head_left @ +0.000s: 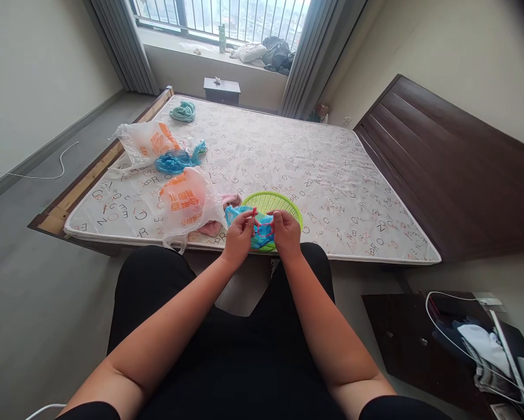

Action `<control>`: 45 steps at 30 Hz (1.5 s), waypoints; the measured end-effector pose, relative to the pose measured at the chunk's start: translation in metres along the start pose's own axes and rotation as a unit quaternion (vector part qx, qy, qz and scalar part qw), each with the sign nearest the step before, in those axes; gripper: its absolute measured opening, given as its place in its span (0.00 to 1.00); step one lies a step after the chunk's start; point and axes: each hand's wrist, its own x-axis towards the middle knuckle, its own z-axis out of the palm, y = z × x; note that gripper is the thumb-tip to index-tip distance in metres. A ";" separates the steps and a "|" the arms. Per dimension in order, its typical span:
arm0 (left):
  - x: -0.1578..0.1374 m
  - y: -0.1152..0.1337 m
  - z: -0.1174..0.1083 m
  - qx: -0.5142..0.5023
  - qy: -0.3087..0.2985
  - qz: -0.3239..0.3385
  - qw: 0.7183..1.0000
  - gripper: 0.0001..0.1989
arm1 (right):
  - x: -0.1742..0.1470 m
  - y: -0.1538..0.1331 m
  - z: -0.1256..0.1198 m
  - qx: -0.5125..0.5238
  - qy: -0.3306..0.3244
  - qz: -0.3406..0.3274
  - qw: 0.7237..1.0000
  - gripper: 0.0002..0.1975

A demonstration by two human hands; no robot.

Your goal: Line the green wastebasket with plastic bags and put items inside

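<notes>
My left hand [240, 235] pinches a thin red cord-like loop [265, 235], with a bit of red standing up above the fingertips. Opposite it, my right hand [285, 234] is closed on the loop's other side. Whether the loop is a string or a stiff band I cannot tell. Right behind and below the fingers is crinkled blue plastic [233, 214], partly hidden by my hands. It lies over a light green plastic basket [271, 199] at the near edge of the bed.
On the patterned mattress [332, 192], left of the basket, are a pink cloth [210, 228], white plastic bags with orange print [187, 201], a blue plastic bag [174, 163] and a rolled teal cloth [182, 111]. A dark nightstand [402, 318] stands at the right.
</notes>
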 end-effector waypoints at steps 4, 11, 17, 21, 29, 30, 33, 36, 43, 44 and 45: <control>-0.007 -0.010 0.005 -0.018 0.029 0.003 0.999 0.11 | -0.004 -0.002 0.012 -0.019 0.038 0.010 0.999 0.21; -0.011 -0.017 0.002 0.042 -0.023 0.050 0.998 0.09 | -0.007 -0.002 0.027 -0.008 0.057 0.056 0.997 0.18; -0.012 -0.013 0.000 0.040 -0.071 0.055 0.995 0.15 | -0.011 -0.005 0.027 -0.024 0.021 0.061 0.998 0.18; -0.010 -0.008 -0.002 0.040 -0.029 0.044 0.998 0.14 | -0.007 -0.001 0.024 -0.010 -0.057 0.074 0.996 0.20; -0.003 -0.008 -0.011 -0.034 -0.061 -0.008 0.997 0.14 | 0.006 0.016 0.011 0.101 -0.173 0.159 0.967 0.20; -0.003 -0.008 -0.012 -0.039 -0.071 -0.016 0.997 0.15 | 0.006 0.016 0.010 0.098 -0.166 0.154 0.969 0.19; -0.004 -0.007 -0.009 -0.055 -0.091 -0.039 0.994 0.18 | 0.005 0.015 0.009 0.080 -0.141 0.137 0.977 0.18; -0.009 -0.008 -0.004 -0.090 -0.088 -0.052 0.991 0.21 | 0.003 0.012 0.012 0.055 -0.120 0.125 0.983 0.17; -0.024 -0.016 0.006 -0.171 -0.104 -0.051 0.979 0.26 | -0.002 0.012 0.017 0.101 -0.116 0.178 0.972 0.16; -0.025 -0.017 0.007 -0.178 -0.109 -0.048 0.977 0.27 | -0.002 0.012 0.017 0.108 -0.114 0.186 0.970 0.16; -0.026 -0.018 0.007 -0.181 -0.112 -0.046 0.976 0.28 | -0.002 0.013 0.017 0.113 -0.111 0.192 0.968 0.16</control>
